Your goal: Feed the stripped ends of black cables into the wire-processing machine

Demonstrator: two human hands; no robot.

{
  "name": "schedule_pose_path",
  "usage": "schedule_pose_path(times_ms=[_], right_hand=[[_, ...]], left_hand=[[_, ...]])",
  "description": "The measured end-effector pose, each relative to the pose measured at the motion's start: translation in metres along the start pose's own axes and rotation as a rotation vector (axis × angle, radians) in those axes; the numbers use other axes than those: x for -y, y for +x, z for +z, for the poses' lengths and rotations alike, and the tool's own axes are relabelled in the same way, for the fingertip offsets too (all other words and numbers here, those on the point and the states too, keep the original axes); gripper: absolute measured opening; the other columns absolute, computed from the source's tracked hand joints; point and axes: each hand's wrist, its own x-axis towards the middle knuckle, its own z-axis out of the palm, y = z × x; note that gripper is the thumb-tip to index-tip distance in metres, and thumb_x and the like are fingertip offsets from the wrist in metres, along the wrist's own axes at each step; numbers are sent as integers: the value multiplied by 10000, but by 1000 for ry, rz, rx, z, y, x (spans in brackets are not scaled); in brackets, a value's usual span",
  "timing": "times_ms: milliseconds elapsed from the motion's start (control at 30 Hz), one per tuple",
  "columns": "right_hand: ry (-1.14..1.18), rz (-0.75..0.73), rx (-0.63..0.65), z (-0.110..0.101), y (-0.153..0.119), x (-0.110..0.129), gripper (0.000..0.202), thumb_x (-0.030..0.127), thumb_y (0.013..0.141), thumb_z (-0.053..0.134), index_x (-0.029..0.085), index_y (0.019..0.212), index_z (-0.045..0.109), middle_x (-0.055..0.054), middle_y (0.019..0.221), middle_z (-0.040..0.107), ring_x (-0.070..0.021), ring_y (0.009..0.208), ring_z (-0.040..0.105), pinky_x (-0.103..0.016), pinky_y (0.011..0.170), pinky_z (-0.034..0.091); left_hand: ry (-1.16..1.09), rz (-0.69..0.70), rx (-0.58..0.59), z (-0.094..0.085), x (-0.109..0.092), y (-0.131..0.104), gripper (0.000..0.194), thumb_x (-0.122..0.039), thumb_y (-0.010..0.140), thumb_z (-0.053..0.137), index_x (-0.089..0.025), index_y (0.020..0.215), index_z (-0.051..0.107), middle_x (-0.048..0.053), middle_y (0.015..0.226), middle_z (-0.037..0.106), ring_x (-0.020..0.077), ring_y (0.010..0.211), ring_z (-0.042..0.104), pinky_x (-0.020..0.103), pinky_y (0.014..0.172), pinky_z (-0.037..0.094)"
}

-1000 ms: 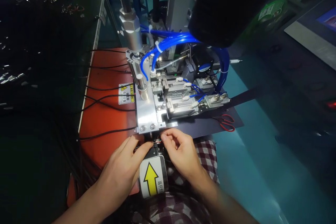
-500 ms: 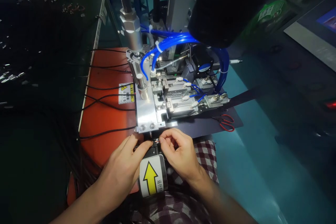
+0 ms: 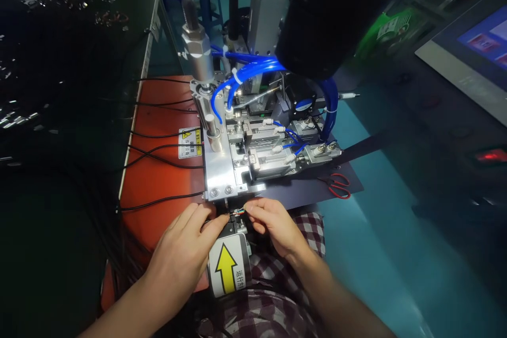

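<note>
Several thin coloured wires (image 3: 239, 212) fan out in the small gap between my hands, just below the machine's front edge. My left hand (image 3: 186, 240) is closed, its thumb tip pressed down where the wires begin; the cable they seem to come from is hidden under the fingers. From the other side, my right hand (image 3: 273, 222) pinches the wire ends between thumb and forefinger. Beneath both hands is a small black fixture (image 3: 228, 229), and nearer to me a white plate with a yellow arrow (image 3: 226, 269).
A metal pneumatic machine (image 3: 222, 169) with blue air hoses (image 3: 261, 66) stands straight ahead. Black cables (image 3: 158, 203) cross the orange surface (image 3: 158, 179) on the left. Red-handled scissors (image 3: 338, 187) lie at the right. A screen (image 3: 483, 37) is at the far right.
My right hand has shifted slightly right and its fingers have straightened, so more of the coloured wires shows. My left hand stays nearly in place. The view has turned a little.
</note>
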Motion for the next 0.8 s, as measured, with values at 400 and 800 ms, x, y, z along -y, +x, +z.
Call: schedule_pose_path(times_ms=[400, 800], right_hand=[[-156, -116, -107, 13, -2, -1, 239, 385, 750, 629, 161, 720, 552, 43, 584, 548, -82, 440, 472, -229, 468, 345], [-66, -107, -47, 10, 0, -9, 262, 414, 772, 620, 171, 724, 533, 58, 518, 528, -95, 455, 479, -238, 507, 357]], left_hand=[[15, -85, 43, 0, -4, 0, 388, -10, 813, 393, -179, 1136, 527, 108, 999, 493, 261, 921, 519, 388, 745, 500], [-37, -54, 48, -2, -1, 2, 360, -34, 832, 397, -178, 1133, 530, 98, 1003, 504, 237, 898, 521, 335, 724, 491]])
